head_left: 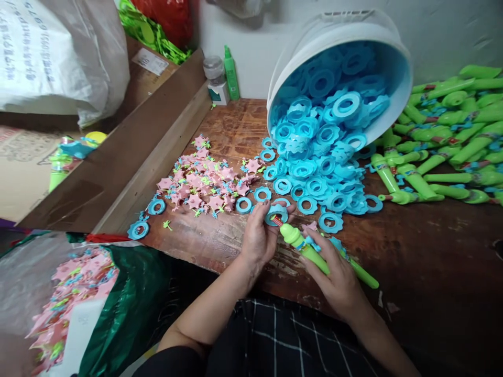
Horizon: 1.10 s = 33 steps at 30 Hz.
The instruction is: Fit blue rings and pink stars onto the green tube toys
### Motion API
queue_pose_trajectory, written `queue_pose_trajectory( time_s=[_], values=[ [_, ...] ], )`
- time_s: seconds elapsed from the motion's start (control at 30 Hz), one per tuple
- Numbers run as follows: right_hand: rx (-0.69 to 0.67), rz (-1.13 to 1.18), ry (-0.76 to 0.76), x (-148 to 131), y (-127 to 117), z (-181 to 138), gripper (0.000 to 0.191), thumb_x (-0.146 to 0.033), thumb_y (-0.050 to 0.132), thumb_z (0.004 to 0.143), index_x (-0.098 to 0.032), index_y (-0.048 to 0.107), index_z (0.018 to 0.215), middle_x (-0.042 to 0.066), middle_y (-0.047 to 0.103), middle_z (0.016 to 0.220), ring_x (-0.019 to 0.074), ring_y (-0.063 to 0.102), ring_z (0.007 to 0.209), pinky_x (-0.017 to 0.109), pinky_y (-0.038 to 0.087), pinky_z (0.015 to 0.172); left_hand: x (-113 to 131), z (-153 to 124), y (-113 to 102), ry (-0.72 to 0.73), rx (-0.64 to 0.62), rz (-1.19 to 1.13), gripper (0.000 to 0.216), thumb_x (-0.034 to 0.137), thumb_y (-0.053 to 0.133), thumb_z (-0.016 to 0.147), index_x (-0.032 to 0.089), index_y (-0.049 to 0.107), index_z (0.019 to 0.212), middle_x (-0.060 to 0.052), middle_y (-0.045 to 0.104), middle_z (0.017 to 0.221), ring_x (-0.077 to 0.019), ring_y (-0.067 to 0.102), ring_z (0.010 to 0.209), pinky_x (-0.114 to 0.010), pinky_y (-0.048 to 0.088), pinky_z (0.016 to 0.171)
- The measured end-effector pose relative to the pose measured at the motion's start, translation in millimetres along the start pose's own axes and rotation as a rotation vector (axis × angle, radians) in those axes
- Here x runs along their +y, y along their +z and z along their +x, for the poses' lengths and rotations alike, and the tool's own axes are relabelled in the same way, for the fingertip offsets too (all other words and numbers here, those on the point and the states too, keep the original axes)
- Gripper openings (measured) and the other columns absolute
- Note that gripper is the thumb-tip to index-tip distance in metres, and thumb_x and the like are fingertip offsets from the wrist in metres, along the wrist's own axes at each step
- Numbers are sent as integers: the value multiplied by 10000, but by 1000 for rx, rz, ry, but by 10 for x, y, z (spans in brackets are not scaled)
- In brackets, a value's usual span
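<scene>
My left hand (260,236) pinches a blue plastic ring (276,213) at the near edge of the wooden table (416,246), holding it against the tip of a green toy handle (304,246). My right hand (334,272) grips that green handle, which points up and left; a second green stick (363,275) lies under the same hand. A heap of blue rings (314,173) spills from a tipped white bucket (393,57) just beyond the hands.
Pink star pieces (204,180) with small green and blue bits lie left of the rings. Many green handles (448,136) are piled at the right. A bag of pink stars (66,298) sits at lower left, beside cardboard boxes (23,167) and a green bottle (231,73).
</scene>
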State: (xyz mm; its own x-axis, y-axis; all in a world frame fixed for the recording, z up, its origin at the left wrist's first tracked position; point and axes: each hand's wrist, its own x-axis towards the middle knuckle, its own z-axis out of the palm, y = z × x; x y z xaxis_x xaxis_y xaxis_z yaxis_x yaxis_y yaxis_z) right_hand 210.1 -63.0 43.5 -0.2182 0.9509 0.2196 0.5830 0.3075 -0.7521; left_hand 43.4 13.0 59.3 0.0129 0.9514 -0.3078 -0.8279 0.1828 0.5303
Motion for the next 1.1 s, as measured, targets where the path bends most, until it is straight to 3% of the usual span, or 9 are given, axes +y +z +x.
queue_pose_trajectory(
  time_s=[0.17, 0.27, 0.37, 0.5, 0.57, 0.67, 0.83, 0.93, 1.1],
  values=[
    [75, 411, 422, -100, 134, -43, 554, -405, 731, 895, -291, 526, 1397, 91, 695, 1277, 200, 705, 820, 344, 586, 727, -75, -200, -27, 27, -166, 142, 417, 265, 848, 791, 166, 575, 1091, -100, 634, 1157, -271, 639, 1152, -333, 522, 985],
    [-9, 951, 672, -155, 153, -46, 523, -483, 747, 853, -273, 560, 1294, 26, 709, 899, 85, 470, 471, 238, 383, 444, -114, -293, -68, 7, -328, 252, 502, 318, 798, 858, 192, 521, 1256, -134, 575, 1297, -303, 573, 1259, -399, 494, 1056],
    [-133, 1185, 785, -111, 151, -27, 495, -531, 752, 822, -230, 613, 1191, 15, 684, 785, 57, 377, 419, 209, 273, 399, -8, -92, -165, 74, -443, 590, 512, 418, 668, 973, 211, 437, 1380, -162, 516, 1371, -323, 538, 1288, -474, 463, 1098],
    [-112, 802, 694, 39, 149, 15, 552, -414, 860, 728, -237, 666, 1213, 56, 761, 1060, 181, 689, 791, 273, 548, 656, 359, 616, -363, 718, -91, 1378, 460, 242, 588, 980, 208, 448, 1418, -169, 397, 1481, -354, 346, 1415, -558, 282, 1213],
    [-116, 636, 626, 114, 163, 44, 567, -437, 861, 710, -230, 689, 1210, 74, 735, 1244, 270, 695, 1084, 374, 575, 904, 551, 969, -448, 827, 51, 1696, 415, 82, 529, 914, 189, 563, 1313, -169, 445, 1453, -409, 341, 1365, -643, 259, 1162],
    [-99, 549, 581, 203, 199, 86, 587, -541, 793, 773, -209, 682, 1244, 100, 736, 1251, 309, 676, 1160, 442, 546, 1001, 746, 1244, -506, 833, 30, 1907, 236, 46, 529, 878, 190, 682, 986, -147, 627, 1110, -427, 415, 1193, -670, 274, 1065],
    [-115, 610, 572, 256, 155, 66, 568, -641, 647, 893, -181, 679, 1224, 23, 684, 732, 190, 629, 639, 314, 546, 600, 751, 849, -501, 1005, -106, 1755, 257, 224, 534, 1019, 308, 714, 1182, -94, 655, 1168, -364, 462, 1139, -562, 297, 1078],
    [-163, 610, 589, 236, 29, 5, 556, -633, 628, 910, -165, 676, 1206, -36, 559, 587, 136, 497, 488, 276, 450, 488, 592, 397, -633, 942, -384, 1695, 300, 303, 465, 1075, 355, 692, 1265, -75, 638, 1275, -305, 539, 1013, -472, 419, 970],
    [-159, 245, 485, 219, -142, -92, 478, -563, 655, 889, -207, 722, 1202, 91, 784, 974, 289, 737, 952, 425, 608, 852, 335, -29, -986, 725, -609, 1553, 345, 208, 376, 1087, 280, 708, 1147, -91, 547, 1389, -252, 577, 1116, -412, 492, 948]
  ],
)
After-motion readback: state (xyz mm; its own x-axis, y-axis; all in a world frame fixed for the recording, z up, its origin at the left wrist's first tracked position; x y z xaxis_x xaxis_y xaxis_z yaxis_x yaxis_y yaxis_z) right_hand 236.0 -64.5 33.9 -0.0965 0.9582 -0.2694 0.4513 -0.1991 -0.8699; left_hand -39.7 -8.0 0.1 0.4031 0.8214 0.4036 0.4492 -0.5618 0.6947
